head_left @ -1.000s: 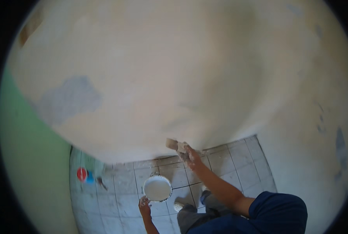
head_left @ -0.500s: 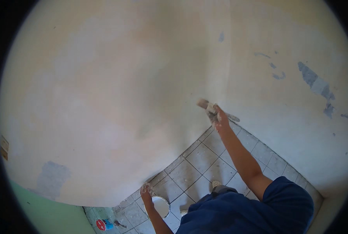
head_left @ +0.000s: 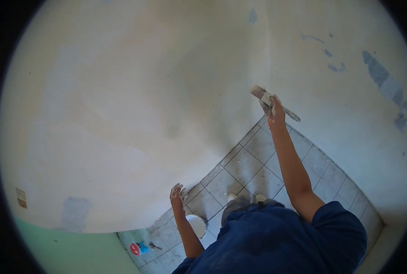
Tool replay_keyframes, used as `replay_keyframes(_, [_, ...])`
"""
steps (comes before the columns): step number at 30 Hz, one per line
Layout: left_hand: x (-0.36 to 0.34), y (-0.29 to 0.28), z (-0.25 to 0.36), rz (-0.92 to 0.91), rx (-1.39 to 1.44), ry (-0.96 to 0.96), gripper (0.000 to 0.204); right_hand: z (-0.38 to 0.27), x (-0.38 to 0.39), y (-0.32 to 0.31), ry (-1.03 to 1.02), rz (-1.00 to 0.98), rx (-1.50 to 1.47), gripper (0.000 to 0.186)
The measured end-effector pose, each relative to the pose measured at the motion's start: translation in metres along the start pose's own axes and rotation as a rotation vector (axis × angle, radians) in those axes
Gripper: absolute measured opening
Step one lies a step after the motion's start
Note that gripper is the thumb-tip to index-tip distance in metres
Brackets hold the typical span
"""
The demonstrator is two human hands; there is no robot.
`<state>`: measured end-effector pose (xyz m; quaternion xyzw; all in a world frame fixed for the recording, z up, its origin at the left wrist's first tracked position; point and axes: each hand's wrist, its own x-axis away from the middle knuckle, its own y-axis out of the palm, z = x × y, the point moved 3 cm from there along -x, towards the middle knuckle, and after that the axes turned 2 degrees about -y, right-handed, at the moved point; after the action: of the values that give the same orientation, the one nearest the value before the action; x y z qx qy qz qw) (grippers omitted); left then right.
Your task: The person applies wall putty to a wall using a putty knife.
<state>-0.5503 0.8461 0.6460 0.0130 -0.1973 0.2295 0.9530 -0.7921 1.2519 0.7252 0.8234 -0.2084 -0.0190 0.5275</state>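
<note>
My right hand is closed around a wide flat paintbrush. White smears cover those fingers. The pale bristles point up and left toward the wall, close to the inner corner. Its handle sticks out to the lower right, past my wrist. I cannot tell whether the bristles touch the wall. My left hand, also smeared white, is raised with its fingers apart and holds nothing. Below it on the floor stands a round bucket with white contents, partly hidden by my left forearm.
Grey patches mark the cream walls. A brown plate is on the left wall, above a green section. A red and blue container and a small dark tool lie on the tiled floor.
The view has shifted. My right hand has moved up and to the right with the paintbrush. My left hand has risen in the picture, still holding nothing.
</note>
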Motion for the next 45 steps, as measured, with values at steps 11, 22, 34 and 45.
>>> replay_keyframes(11, [-0.041,0.103,0.113,-0.193,-0.179,0.22,0.034,0.027,0.01,-0.014,-0.045,0.093,-0.09,0.027])
replay_keyframes(22, [0.003,0.179,0.163,-0.227,-0.163,0.465,0.029,0.015,0.032,0.034,-0.086,-0.009,-0.041,0.035])
replay_keyframes(34, [-0.01,0.188,0.196,-0.085,-0.087,0.45,0.029,0.021,-0.008,0.21,-0.558,-0.231,0.227,0.033])
replay_keyframes(45, [-0.031,0.18,0.198,-0.108,-0.12,0.426,0.031,0.096,-0.053,0.117,-0.157,0.052,0.032,0.037])
